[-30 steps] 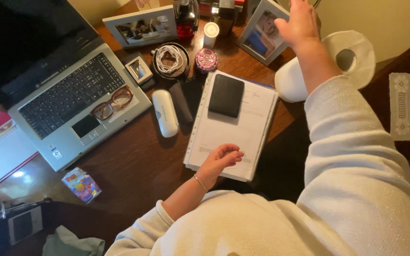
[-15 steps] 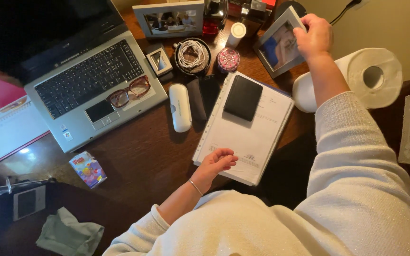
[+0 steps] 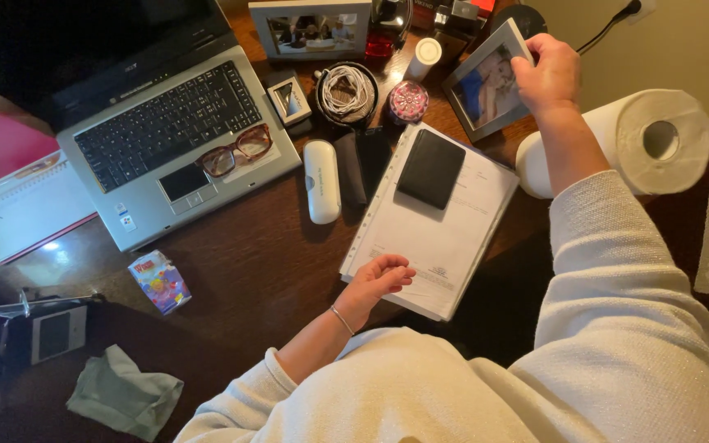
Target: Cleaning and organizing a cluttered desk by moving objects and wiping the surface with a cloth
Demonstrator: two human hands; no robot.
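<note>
Dark wooden desk (image 3: 256,271): your right hand (image 3: 547,78) grips a tilted grey photo frame (image 3: 486,82); your left hand (image 3: 379,279) rests loosely curled, empty, on a white document (image 3: 436,226).

Silver-grey picture frame (image 3: 486,86), rectangular, colour photo behind the glass with a blue area at the left. It's tilted, face up toward the camera, top corner pointing to the back of the worktop, lower edge near the worktop beside the paper stack; contact with the surface can't be judged. White paper stack (image 3: 436,221) with a punched left edge lies flat at an angle near the worktop's front edge, faint print on the top sheet, black wallet on its upper part.
</note>
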